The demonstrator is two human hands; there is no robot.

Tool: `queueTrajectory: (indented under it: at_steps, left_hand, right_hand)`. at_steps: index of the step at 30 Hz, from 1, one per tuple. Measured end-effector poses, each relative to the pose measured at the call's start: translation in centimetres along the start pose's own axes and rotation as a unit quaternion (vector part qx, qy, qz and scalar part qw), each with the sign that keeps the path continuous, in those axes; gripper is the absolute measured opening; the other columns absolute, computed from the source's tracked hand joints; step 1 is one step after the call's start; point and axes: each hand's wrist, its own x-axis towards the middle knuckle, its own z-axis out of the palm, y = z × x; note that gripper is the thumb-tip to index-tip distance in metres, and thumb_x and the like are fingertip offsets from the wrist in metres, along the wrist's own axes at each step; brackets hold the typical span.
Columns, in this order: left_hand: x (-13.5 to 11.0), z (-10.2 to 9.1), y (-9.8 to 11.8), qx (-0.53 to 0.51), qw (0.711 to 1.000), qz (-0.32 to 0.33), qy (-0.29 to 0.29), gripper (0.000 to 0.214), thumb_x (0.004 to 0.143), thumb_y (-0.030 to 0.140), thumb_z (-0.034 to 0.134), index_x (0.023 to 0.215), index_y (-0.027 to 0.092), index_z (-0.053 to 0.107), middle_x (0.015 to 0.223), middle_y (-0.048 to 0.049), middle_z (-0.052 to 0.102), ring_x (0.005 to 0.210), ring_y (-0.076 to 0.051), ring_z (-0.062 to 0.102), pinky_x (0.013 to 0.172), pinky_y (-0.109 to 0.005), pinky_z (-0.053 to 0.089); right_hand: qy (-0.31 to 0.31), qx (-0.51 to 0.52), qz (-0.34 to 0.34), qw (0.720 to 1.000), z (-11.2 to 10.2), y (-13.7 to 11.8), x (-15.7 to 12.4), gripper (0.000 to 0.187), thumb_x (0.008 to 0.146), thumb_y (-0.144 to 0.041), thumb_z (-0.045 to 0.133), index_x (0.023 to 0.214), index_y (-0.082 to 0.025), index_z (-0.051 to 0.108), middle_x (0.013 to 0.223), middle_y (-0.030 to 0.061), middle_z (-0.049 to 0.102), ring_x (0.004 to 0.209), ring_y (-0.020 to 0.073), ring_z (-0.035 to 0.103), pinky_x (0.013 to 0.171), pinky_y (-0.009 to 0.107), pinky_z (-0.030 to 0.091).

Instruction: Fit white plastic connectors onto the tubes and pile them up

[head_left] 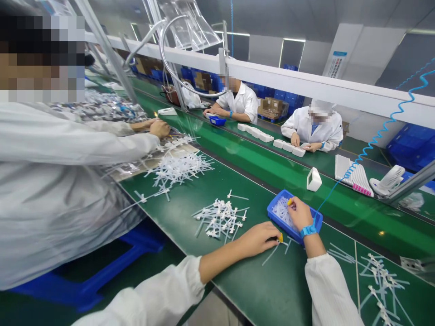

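Note:
My left hand (257, 240) rests low over the green table, its fingers closed on a small white fitting with thin translucent tubes (270, 256). A yellow cover is on one of its fingertips. My right hand (300, 214), wearing a blue wrist strap with a coiled cord, reaches into a blue bin (274, 216). Its fingers are pinched, with yellow on a fingertip; what they hold, if anything, is hidden. Small clear-white pieces (282, 211) fill the bin. Left of my hands lies a pile of white fittings with tubes (220, 218).
A bigger tube pile (181, 168) lies farther left, beside a co-worker in a white coat (68, 181). Loose tubes (341, 253) and more fittings (380, 276) are at right. Beyond runs a green conveyor (251, 158) carrying a white housing (313, 179); two co-workers sit across it.

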Motion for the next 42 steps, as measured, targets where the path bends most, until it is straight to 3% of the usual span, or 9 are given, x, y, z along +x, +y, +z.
queueTrajectory:
  at_steps: [7,13,19,26,29,32,37,42]
  left_hand:
    - [3.4,-0.2,-1.9,0.084,0.974,0.191,-0.087,0.016,0.109,0.030,0.059,0.110,0.025,0.074,0.100,-0.0080,0.076,0.095,-0.021,0.071,0.086,-0.029,0.053]
    - [3.9,0.1,-2.6,0.091,0.964,0.237,-0.082,0.021,0.112,0.036,0.057,0.111,0.023,0.073,0.098,-0.0070,0.076,0.089,-0.020,0.072,0.076,-0.031,0.052]
    - [3.4,0.2,-2.4,0.093,0.968,0.213,-0.096,0.016,0.109,0.035,0.065,0.113,0.022,0.073,0.103,-0.0049,0.075,0.090,-0.020,0.071,0.076,-0.031,0.052]
    - [2.9,0.2,-2.5,0.006,0.980,0.158,-0.116,0.012,0.104,0.034,0.074,0.109,0.023,0.075,0.100,-0.0048,0.074,0.093,-0.021,0.072,0.079,-0.026,0.052]
    - [2.9,0.0,-2.2,-0.025,0.981,0.145,-0.128,0.010,0.103,0.031,0.075,0.108,0.023,0.076,0.103,-0.0041,0.075,0.095,-0.020,0.072,0.082,-0.026,0.051]
    - [3.0,-0.1,-1.9,-0.039,0.978,0.147,-0.142,0.009,0.100,0.029,0.078,0.106,0.022,0.076,0.102,-0.0037,0.077,0.097,-0.021,0.073,0.084,-0.027,0.051]
    - [3.1,-0.6,-1.4,-0.074,0.977,0.119,-0.163,0.024,0.094,0.031,0.087,0.106,0.021,0.070,0.104,-0.0016,0.079,0.095,-0.022,0.073,0.083,-0.028,0.048]
    - [2.9,-1.2,-1.0,-0.105,0.973,0.079,-0.190,0.033,0.092,0.029,0.090,0.111,0.022,0.063,0.104,-0.0001,0.078,0.095,-0.021,0.072,0.081,-0.027,0.045]
  right_hand:
    - [-0.011,-0.008,0.007,1.000,-0.3,-0.4,-0.2,0.023,0.091,-0.012,0.059,0.101,-0.023,0.077,0.105,0.0060,0.082,0.100,0.0252,0.076,0.096,0.037,0.055]
    - [0.006,-0.012,0.008,1.000,-0.9,-0.8,-0.5,0.018,0.096,-0.024,0.066,0.108,-0.026,0.080,0.111,0.0056,0.083,0.110,0.0274,0.073,0.101,0.040,0.055]
    - [0.016,-0.008,0.029,0.999,-1.4,-1.4,-1.1,0.016,0.094,-0.024,0.070,0.102,-0.028,0.083,0.108,0.0048,0.083,0.108,0.0276,0.073,0.101,0.040,0.055]
    - [0.046,0.025,0.030,0.998,-3.5,-2.6,-2.7,0.016,0.095,-0.031,0.069,0.101,-0.027,0.083,0.107,0.0051,0.083,0.096,0.0260,0.075,0.097,0.040,0.056]
    - [0.070,0.072,0.021,0.995,-5.1,-3.1,-5.1,0.020,0.097,-0.039,0.068,0.104,-0.025,0.082,0.108,0.0053,0.083,0.093,0.0255,0.076,0.090,0.038,0.057]
    - [0.047,0.120,0.006,0.992,-5.9,-3.2,-9.2,0.021,0.098,-0.042,0.071,0.107,-0.025,0.081,0.108,0.0068,0.082,0.095,0.0257,0.075,0.086,0.037,0.059]
    - [-0.006,0.150,0.010,0.989,-4.4,-2.5,-15.8,0.019,0.103,-0.040,0.068,0.112,-0.025,0.077,0.103,0.0064,0.079,0.090,0.0233,0.075,0.083,0.035,0.059]
    - [-0.027,0.084,-0.014,0.996,-2.6,-2.4,-17.4,0.018,0.106,-0.031,0.056,0.111,-0.025,0.072,0.094,0.0050,0.074,0.075,0.0197,0.066,0.072,0.032,0.053]
